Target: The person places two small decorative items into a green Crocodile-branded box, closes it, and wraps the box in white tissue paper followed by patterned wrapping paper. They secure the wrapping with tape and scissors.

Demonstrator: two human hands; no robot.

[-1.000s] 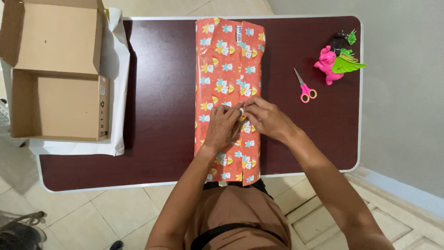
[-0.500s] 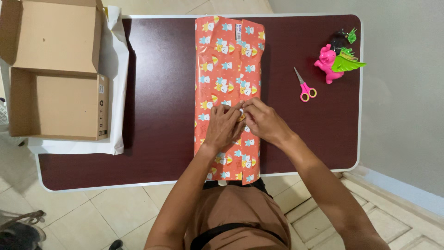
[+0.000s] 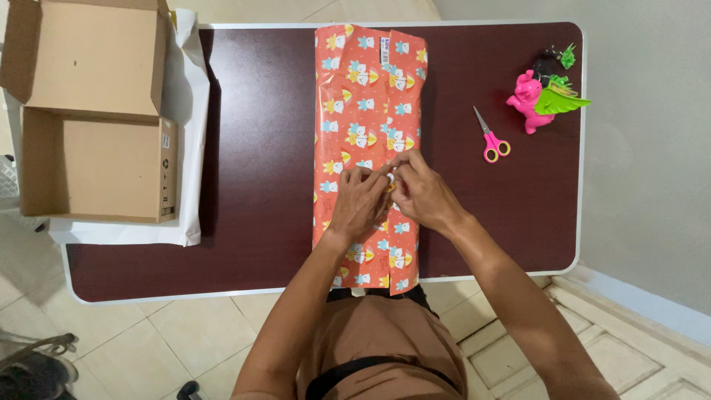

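Left hand (image 3: 361,201) is flat on the orange wrapped parcel (image 3: 368,111), fingers curled in at the centre seam; right hand (image 3: 419,194) presses beside it, fingertips pinched together on the paper's overlap, though what they grip, if anything, is too small to tell; the parcel lies lengthwise mid-table (image 3: 259,185); pink-handled scissors (image 3: 489,137) and a pink toy (image 3: 529,100) sit to the right; an open cardboard box (image 3: 92,111) left.
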